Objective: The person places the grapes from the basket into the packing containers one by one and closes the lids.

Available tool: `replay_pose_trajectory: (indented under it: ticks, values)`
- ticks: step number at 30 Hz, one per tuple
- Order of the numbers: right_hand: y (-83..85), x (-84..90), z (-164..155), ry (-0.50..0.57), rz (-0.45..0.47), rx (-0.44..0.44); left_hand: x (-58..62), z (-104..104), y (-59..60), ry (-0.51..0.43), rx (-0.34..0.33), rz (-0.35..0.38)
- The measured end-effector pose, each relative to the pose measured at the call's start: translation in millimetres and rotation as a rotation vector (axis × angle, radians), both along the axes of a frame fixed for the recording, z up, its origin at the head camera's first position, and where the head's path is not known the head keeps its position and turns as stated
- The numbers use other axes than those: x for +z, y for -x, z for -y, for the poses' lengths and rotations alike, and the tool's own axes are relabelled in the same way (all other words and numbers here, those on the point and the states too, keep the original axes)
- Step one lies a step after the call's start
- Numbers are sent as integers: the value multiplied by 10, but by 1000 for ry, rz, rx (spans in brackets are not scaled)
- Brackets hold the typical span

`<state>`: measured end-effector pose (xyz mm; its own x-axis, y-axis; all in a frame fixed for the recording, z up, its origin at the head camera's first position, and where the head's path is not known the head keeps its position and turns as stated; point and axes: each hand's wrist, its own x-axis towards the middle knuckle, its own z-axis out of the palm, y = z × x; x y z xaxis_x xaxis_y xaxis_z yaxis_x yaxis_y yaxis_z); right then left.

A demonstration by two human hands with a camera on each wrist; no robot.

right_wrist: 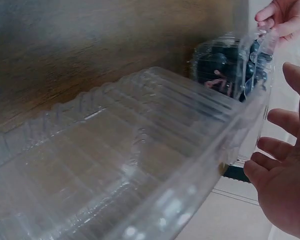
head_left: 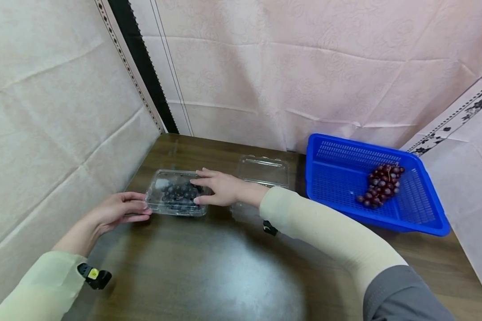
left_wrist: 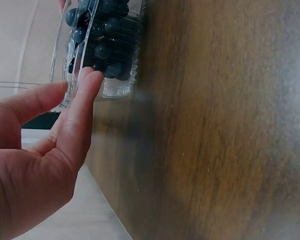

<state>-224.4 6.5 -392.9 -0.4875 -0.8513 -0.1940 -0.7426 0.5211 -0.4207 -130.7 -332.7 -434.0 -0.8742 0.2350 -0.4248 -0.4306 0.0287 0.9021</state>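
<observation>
A lidded clear plastic box [head_left: 155,204] of dark grapes [head_left: 180,192] sits toward the left of the table. My left hand [head_left: 122,209] is at its left end. In the left wrist view, thumb and fingers [left_wrist: 82,117] pinch the rim of the box, one finger lying along its side wall. Over the right end of the lid reaches my right hand [head_left: 218,189], fingers spread and relaxed. From the right wrist, the right hand [right_wrist: 285,160] shows loosely extended fingers beside the box, and the grapes [right_wrist: 217,70] show through the plastic.
Right of the filled box lies a second clear plastic box [head_left: 263,171], its lid raised and its tray partly behind my right forearm. A blue basket [head_left: 325,178] holding a bunch of red grapes [head_left: 381,185] stands at the right. Pale cloth walls [head_left: 305,76] border the table [head_left: 176,267].
</observation>
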Motion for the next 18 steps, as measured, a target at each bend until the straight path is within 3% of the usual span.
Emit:
replay_pose_trajectory:
  ticks: [10, 13, 18]
  values:
    - [-78, 145, -108, 167, 100, -96, 2, -42, -3, -54, 46, 36]
    - [-166, 182, -136, 256, 203, -172, 8, -44, -1, -56, 37, 30]
    - [-378, 191, -170, 413, 455, -303, -2, -49, 9, -61, 38, 20]
